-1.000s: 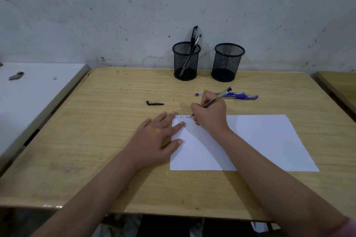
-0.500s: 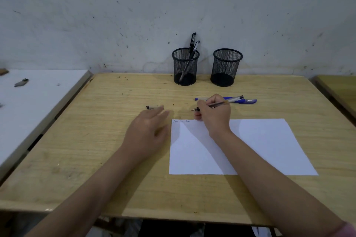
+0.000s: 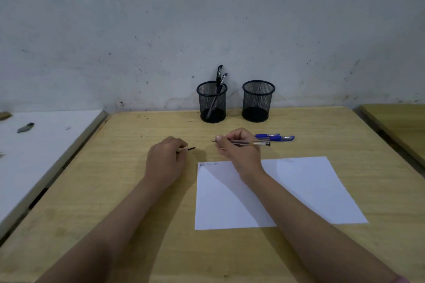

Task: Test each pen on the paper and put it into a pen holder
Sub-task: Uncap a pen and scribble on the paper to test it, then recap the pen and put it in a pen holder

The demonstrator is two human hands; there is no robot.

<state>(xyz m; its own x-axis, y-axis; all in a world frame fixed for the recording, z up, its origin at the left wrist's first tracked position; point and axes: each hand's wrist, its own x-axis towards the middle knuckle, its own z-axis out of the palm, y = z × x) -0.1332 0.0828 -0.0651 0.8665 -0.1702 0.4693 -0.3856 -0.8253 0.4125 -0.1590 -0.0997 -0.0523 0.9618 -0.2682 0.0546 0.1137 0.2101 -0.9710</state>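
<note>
Dim, soft light; wide-angle edge distortion

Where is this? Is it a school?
Maybe a classroom or study room, though I can't be sure. There's a plain wooden desk against a scuffed wall, more desks on either side, and two mesh pen holders beside a sheet of paper.

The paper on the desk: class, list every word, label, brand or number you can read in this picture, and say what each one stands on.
Three short handwritten marks along the top left edge of the paper: too small and blurred to read.
Pen held in the right hand: no legible print.
Blue pens on the desk: no legible print.
Two mesh pen holders: no labels visible.
</note>
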